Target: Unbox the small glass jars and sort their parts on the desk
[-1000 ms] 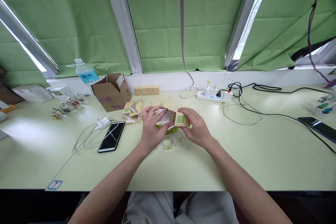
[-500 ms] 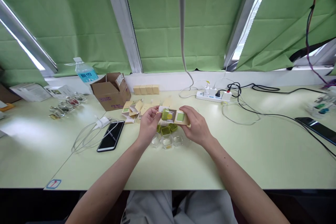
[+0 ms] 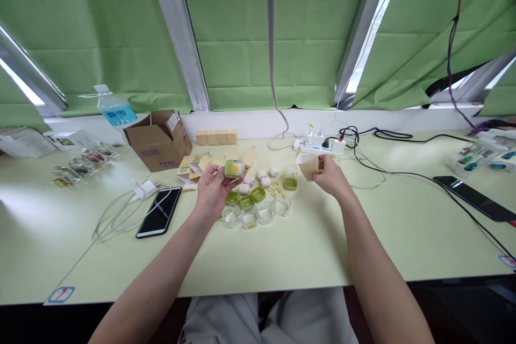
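The table (image 3: 302, 258) holds four green cups (image 3: 246, 202), five clear cups (image 3: 265, 213), two phones (image 3: 158, 215).

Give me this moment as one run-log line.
left hand: holding small green-and-clear plastic case | right hand: holding open beige cardboard box | pale green tabletop: square green plastic trays, clear plastic cups

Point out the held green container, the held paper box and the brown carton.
Held green container (image 3: 233, 169): head view, its camera-facing side.
Held paper box (image 3: 308, 170): head view, its tan outer side.
Brown carton (image 3: 160, 151): head view, its front side.
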`<control>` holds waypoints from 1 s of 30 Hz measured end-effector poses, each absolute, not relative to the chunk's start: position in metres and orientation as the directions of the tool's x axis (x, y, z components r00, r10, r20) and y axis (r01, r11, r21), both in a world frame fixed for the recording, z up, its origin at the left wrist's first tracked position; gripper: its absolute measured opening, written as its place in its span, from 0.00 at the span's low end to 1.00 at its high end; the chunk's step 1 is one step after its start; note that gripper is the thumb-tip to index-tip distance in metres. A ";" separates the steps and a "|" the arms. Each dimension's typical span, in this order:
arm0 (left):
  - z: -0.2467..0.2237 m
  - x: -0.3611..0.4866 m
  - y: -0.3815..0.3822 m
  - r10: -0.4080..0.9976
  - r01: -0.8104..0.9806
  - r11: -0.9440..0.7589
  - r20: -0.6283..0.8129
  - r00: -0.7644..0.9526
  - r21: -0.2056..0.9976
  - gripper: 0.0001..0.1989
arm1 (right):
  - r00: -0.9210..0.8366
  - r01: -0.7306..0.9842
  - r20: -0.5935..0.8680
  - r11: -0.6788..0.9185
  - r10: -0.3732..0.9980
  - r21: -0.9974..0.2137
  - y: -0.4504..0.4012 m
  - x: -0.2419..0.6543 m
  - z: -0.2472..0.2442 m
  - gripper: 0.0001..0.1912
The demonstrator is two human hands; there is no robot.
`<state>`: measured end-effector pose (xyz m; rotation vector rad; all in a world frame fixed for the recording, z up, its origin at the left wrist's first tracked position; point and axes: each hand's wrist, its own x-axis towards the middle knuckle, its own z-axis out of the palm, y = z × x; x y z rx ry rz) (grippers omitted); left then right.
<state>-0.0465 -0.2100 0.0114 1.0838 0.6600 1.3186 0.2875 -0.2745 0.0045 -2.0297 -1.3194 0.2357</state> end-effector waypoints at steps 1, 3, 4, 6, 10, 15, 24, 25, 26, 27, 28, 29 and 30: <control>0.011 -0.046 -0.210 0.962 -0.423 -0.090 0.188 0.196 0.902 0.21 | 0.475 0.741 0.162 -0.294 0.865 -0.604 -0.274 0.291 0.003 0.27; 0.012 -0.046 -0.211 0.958 -0.416 -0.078 0.184 0.221 0.906 0.22 | 0.478 0.758 0.086 -0.360 0.874 -0.544 -0.274 0.294 -0.002 0.27; 0.012 -0.045 -0.213 0.957 -0.415 -0.069 0.179 0.231 0.907 0.22 | 0.472 0.762 0.055 -0.376 0.880 -0.527 -0.273 0.294 -0.005 0.26; 0.014 -0.045 -0.215 0.958 -0.414 -0.041 0.154 0.243 0.909 0.22 | 0.450 0.762 -0.004 -0.387 0.893 -0.520 -0.273 0.294 -0.008 0.28; 0.017 -0.043 -0.220 0.959 -0.406 0.006 0.110 0.261 0.914 0.22 | 0.413 0.816 0.143 -0.295 0.899 -0.498 -0.276 0.285 -0.001 0.47; 0.015 -0.037 -0.227 0.956 -0.366 0.024 0.086 0.281 0.930 0.25 | 0.181 0.890 0.768 0.229 0.615 -0.393 -0.288 0.230 0.018 0.30; 0.012 -0.031 -0.241 0.932 -0.196 -0.093 0.155 0.327 0.976 0.27 | -0.154 0.708 0.722 0.585 0.675 -0.396 -0.291 0.140 -0.012 0.29; 0.011 -0.031 -0.241 0.931 -0.171 -0.119 0.170 0.323 0.978 0.27 | -0.133 0.699 0.724 0.582 0.676 -0.415 -0.290 0.139 -0.015 0.27; 0.010 -0.031 -0.242 0.931 -0.145 -0.150 0.189 0.313 0.978 0.25 | -0.113 0.690 0.728 0.581 0.676 -0.431 -0.290 0.139 -0.016 0.27; 0.009 -0.031 -0.242 0.931 -0.121 -0.181 0.210 0.300 0.976 0.24 | -0.095 0.682 0.733 0.580 0.674 -0.445 -0.290 0.139 -0.017 0.26; 0.008 -0.031 -0.242 0.930 -0.099 -0.210 0.230 0.286 0.973 0.22 | -0.077 0.676 0.736 0.578 0.673 -0.457 -0.290 0.139 -0.018 0.26; 0.007 -0.030 -0.242 0.930 -0.079 -0.234 0.247 0.274 0.969 0.20 | -0.060 0.673 0.738 0.573 0.672 -0.468 -0.291 0.139 -0.018 0.26; 0.006 -0.030 -0.242 0.929 -0.067 -0.250 0.259 0.266 0.966 0.19 | -0.045 0.672 0.738 0.567 0.673 -0.476 -0.292 0.138 -0.018 0.25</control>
